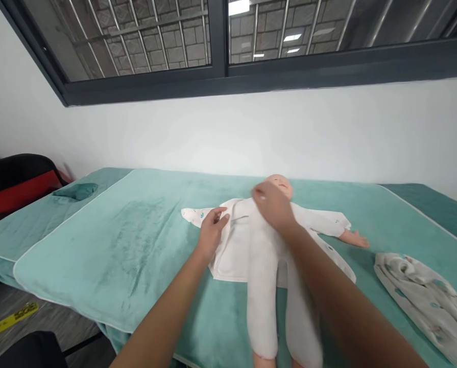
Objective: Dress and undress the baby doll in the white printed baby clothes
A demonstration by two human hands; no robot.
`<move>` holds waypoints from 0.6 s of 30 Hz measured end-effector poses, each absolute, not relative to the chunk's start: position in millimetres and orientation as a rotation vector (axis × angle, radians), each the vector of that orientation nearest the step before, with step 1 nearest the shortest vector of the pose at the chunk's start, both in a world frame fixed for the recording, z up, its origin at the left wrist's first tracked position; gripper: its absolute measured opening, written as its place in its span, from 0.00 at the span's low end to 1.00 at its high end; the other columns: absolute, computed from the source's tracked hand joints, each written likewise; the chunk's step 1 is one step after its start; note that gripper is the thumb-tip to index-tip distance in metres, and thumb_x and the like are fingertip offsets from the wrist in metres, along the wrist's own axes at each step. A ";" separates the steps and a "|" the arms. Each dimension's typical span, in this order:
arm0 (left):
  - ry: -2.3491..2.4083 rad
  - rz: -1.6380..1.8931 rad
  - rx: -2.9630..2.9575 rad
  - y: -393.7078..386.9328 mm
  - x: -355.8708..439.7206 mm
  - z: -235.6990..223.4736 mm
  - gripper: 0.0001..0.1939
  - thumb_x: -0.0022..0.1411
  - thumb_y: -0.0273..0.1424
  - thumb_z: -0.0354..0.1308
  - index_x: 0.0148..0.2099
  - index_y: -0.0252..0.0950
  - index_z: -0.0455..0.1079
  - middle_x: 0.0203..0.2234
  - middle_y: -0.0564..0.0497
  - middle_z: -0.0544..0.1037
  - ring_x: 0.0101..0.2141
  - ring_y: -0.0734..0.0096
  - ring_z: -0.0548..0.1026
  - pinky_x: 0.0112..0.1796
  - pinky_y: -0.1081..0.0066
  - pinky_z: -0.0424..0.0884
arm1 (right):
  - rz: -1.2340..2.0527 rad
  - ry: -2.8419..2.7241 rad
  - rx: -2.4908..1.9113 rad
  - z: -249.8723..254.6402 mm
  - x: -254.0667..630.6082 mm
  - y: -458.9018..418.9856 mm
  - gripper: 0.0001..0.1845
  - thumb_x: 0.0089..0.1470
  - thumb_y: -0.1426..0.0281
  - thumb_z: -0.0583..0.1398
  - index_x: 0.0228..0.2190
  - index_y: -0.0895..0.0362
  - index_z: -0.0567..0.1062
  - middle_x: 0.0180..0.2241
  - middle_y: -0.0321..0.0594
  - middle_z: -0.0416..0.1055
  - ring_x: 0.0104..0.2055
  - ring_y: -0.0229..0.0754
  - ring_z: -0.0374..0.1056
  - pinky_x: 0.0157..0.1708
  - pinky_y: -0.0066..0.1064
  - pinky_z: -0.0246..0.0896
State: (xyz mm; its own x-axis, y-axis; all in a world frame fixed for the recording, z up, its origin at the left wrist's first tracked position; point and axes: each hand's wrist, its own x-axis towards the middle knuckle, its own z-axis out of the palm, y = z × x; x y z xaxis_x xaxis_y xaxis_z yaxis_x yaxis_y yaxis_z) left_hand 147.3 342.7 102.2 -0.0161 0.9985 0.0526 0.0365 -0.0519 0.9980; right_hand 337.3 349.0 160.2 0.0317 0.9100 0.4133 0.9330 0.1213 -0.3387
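Observation:
A baby doll [284, 185] lies on its back, dressed in white leggings [262, 286]. Beneath it a white baby shirt [232, 255] with a small print is spread open. One doll arm is inside the right-hand sleeve [323, 221], its hand sticking out; the left-hand sleeve [191, 215] lies flat, apparently without an arm. My left hand [212, 230] pinches the shirt's edge near that sleeve. Over the doll's upper chest, just below its head, is my right hand [272, 204], fingers curled and slightly blurred. What it may hold is hidden, as is the doll's other arm.
A green plush cover [98, 245] lies over the table. To the right rests a bundled printed white cloth [423, 301]. A black and red item [21, 184] stands at far left. A white wall [213, 133] with a barred window rises behind the table.

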 end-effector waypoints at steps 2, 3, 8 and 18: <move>1.208 1.227 1.114 343.1 142.5 102.8 0.20 0.54 0.40 0.62 0.47 0.37 0.73 0.36 0.50 0.75 0.34 0.70 0.72 0.36 0.71 0.68 | -0.134 -1.565 -1.967 153.0 373.1 329.0 0.23 0.63 0.60 0.45 0.32 0.56 0.76 0.36 0.47 0.75 0.36 0.45 0.67 0.32 0.33 0.53; 1.198 1.207 1.047 343.6 140.2 103.0 0.20 0.53 0.41 0.63 0.46 0.36 0.73 0.35 0.49 0.76 0.34 0.69 0.72 0.35 0.71 0.68 | -0.167 -1.471 -2.076 146.8 389.9 319.6 0.26 0.63 0.58 0.45 0.30 0.57 0.76 0.33 0.49 0.75 0.34 0.47 0.67 0.31 0.34 0.52; 1.222 1.066 0.836 345.5 140.7 105.7 0.19 0.50 0.44 0.66 0.34 0.32 0.73 0.28 0.46 0.77 0.30 0.66 0.74 0.34 0.67 0.70 | -0.102 -1.460 -2.287 119.5 428.8 295.9 0.34 0.62 0.51 0.43 0.25 0.56 0.80 0.27 0.52 0.75 0.31 0.51 0.69 0.30 0.37 0.52; 1.188 1.143 0.761 336.5 165.9 104.4 0.12 0.52 0.37 0.63 0.33 0.34 0.71 0.23 0.49 0.75 0.27 0.67 0.74 0.33 0.66 0.71 | 0.160 -1.367 -2.080 118.4 419.3 293.6 0.25 0.59 0.53 0.47 0.24 0.54 0.72 0.27 0.45 0.75 0.32 0.48 0.66 0.34 0.36 0.54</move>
